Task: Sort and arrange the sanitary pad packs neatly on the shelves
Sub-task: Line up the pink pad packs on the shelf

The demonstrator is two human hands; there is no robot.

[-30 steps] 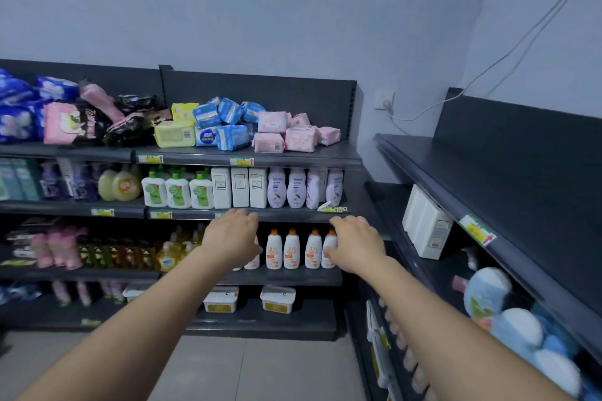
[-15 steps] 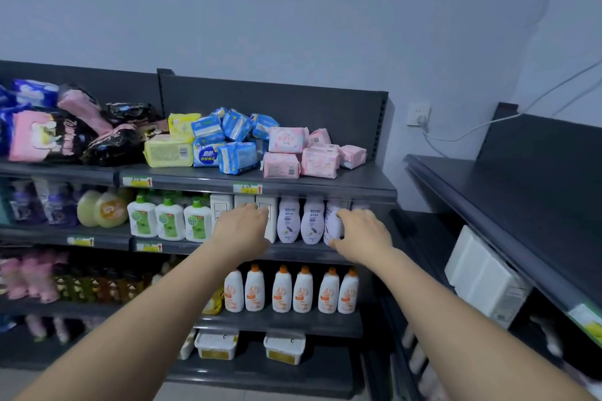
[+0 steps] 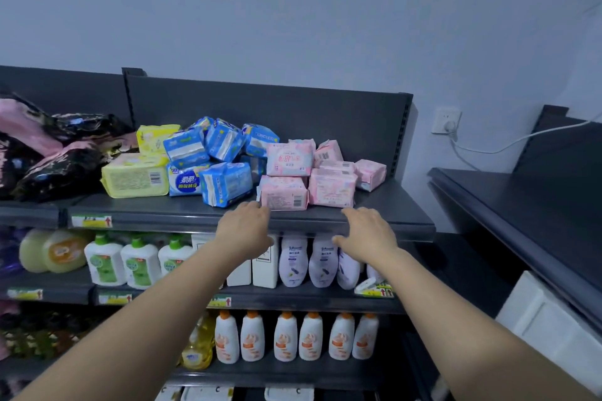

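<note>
Dark top shelf (image 3: pixel 384 216) carries jumbled pink pad packs (image 3: pixel 330 187) beside blue pad packs (image 3: pixel 224 182); left hand (image 3: pixel 246 226) and right hand (image 3: pixel 369 231) hover at its front edge, apart, fingers straight, empty; packs look light, soft, slick-wrapped; probably best pinched across short sides.

Pink packs (image 3: pixel 330 187), blue packs (image 3: pixel 226 182), yellow pack (image 3: pixel 133 177)

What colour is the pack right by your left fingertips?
Pale pink pack, barcode facing out; the head view shows it.

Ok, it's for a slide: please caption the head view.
Left hand and right hand, both open, reach the top shelf holding jumbled pink packs, blue packs and yellow packs.
</note>
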